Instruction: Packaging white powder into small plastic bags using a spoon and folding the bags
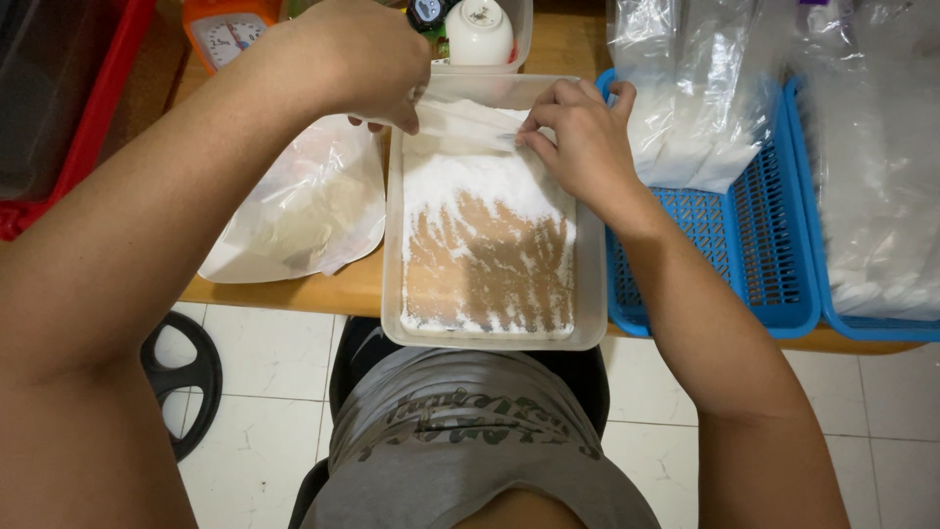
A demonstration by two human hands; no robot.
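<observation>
- The fingers of the right hand (580,137) are curled narrow, their tips pinching one edge of a small clear plastic bag (468,122).
- The left hand (364,61) grips the bag's other end; its fingers are folded under the palm, so only the thumb and a fingertip show on the plastic.
- The small clear plastic bag is stretched between the two hands, held just above the far end of a shallow translucent tray (590,284).
- White powder (470,176) lies in the tray, thick at the far end and scraped thin toward the near end, where the brown table shows through the bottom in streaks.
- The tray rests on the wooden table (343,292), its near edge hanging slightly over the table's rim.
- Left of the tray lies a larger plastic bag (304,211) with pale contents, touching the tray's side.
- Right of the tray sit blue plastic baskets (754,264) holding clear bags of white powder (685,108).
- Beyond the tray stands a white cup (480,34) upside down in a clear container, and an orange kitchen scale (227,29) sits at the far left.
- A red crate (93,108) edges the left side; below the table are white floor tiles (264,392).
</observation>
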